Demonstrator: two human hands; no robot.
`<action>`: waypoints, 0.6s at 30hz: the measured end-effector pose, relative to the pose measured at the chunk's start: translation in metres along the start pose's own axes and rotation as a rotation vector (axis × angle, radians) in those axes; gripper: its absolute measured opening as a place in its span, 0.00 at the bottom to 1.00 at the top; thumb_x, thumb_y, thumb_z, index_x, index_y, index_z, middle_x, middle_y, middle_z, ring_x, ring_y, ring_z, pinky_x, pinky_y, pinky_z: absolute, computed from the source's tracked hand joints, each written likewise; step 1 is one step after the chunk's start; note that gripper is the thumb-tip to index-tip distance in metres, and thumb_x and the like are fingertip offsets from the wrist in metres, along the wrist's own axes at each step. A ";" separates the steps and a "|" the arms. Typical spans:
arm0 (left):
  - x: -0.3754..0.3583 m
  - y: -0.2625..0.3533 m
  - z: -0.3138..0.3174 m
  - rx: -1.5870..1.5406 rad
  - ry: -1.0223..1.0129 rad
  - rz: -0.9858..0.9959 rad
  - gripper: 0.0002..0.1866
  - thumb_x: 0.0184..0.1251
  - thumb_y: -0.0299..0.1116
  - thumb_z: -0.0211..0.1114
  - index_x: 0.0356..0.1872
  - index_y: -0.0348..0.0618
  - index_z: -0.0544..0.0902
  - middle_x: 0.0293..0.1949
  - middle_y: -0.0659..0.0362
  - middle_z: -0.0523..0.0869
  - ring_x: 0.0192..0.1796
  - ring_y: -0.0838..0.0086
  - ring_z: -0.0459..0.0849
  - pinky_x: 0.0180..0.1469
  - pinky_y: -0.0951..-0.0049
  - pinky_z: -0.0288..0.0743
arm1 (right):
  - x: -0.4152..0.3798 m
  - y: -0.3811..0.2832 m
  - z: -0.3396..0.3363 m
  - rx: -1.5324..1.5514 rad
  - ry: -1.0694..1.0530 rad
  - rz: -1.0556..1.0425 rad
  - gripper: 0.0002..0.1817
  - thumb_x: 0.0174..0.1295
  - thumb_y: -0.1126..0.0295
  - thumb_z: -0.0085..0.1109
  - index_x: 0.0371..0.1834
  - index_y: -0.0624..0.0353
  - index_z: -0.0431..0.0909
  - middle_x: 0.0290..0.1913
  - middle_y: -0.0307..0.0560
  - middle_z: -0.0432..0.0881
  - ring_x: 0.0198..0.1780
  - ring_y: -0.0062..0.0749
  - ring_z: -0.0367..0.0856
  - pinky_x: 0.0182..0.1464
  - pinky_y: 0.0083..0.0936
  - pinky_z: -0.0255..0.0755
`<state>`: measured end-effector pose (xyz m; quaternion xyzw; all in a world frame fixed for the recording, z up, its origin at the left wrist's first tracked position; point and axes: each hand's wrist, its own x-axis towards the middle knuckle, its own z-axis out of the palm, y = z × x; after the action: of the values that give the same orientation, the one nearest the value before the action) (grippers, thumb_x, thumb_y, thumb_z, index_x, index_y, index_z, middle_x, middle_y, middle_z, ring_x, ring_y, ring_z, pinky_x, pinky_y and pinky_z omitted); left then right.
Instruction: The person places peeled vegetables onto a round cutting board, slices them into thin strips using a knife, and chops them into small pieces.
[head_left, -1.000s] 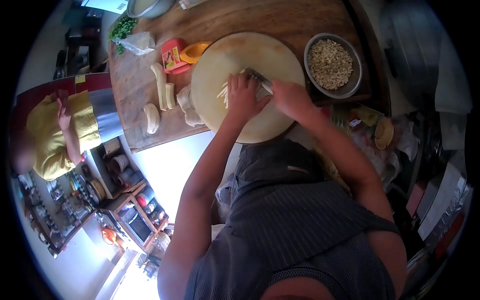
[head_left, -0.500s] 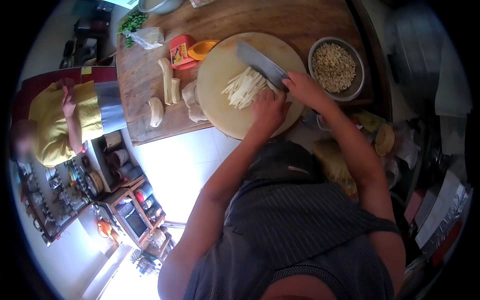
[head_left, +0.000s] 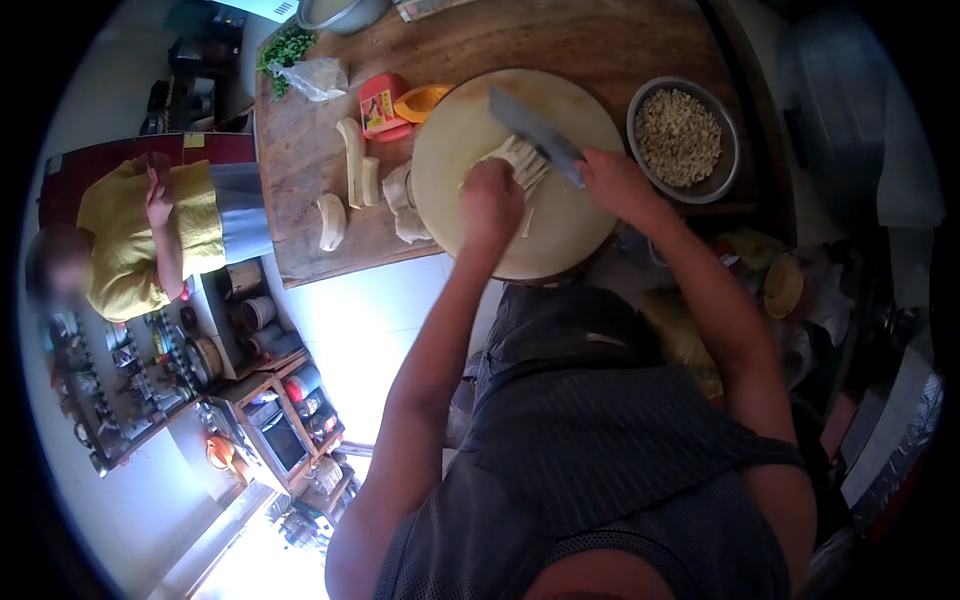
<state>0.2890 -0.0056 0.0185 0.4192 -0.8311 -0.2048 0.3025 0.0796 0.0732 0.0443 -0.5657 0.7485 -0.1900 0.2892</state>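
A round cutting board (head_left: 460,225) lies at the table's near edge with a bunch of pale vegetable strips (head_left: 528,160) on it. My right hand (head_left: 615,182) grips a cleaver (head_left: 530,125) by its handle; the broad blade slants to the upper left, beside and above the strips. Closed over the left end of the bunch is my left hand (head_left: 493,200), its fingertips partly hidden. One loose strip (head_left: 527,222) lies nearer to me. Peeled pale pieces (head_left: 352,160) of similar colour rest on the table left of the board, with a shorter chunk (head_left: 332,222) below them.
Right of the board stands a metal bowl (head_left: 735,150) of small diced bits. A red package (head_left: 380,105), an orange scoop-like piece (head_left: 420,102), a plastic bag (head_left: 315,78) and green herbs (head_left: 290,45) lie on the wooden table (head_left: 560,40). A person in yellow (head_left: 150,235) stands at left.
My left hand has moved from the near right side of the strips to their left end and closed there. The cleaver has lifted or shifted slightly right. The whole view has shifted a little.
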 end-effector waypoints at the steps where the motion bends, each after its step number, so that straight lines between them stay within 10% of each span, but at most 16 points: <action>1: 0.011 -0.008 -0.008 0.032 0.001 0.007 0.07 0.53 0.20 0.63 0.33 0.43 0.80 0.32 0.49 0.83 0.37 0.51 0.82 0.42 0.50 0.77 | 0.000 0.000 0.000 0.001 -0.002 0.005 0.14 0.74 0.61 0.54 0.40 0.64 0.75 0.37 0.66 0.83 0.44 0.67 0.82 0.46 0.57 0.74; 18: -0.067 0.007 -0.019 0.080 -0.291 0.066 0.09 0.58 0.31 0.72 0.37 0.44 0.83 0.39 0.50 0.83 0.43 0.54 0.82 0.46 0.55 0.78 | -0.006 -0.010 0.005 -0.068 0.002 0.054 0.13 0.74 0.61 0.51 0.41 0.62 0.76 0.37 0.64 0.85 0.43 0.65 0.84 0.45 0.57 0.75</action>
<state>0.3297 0.0516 0.0144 0.3694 -0.8870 -0.2201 0.1682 0.0915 0.0764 0.0485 -0.5548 0.7697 -0.1570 0.2741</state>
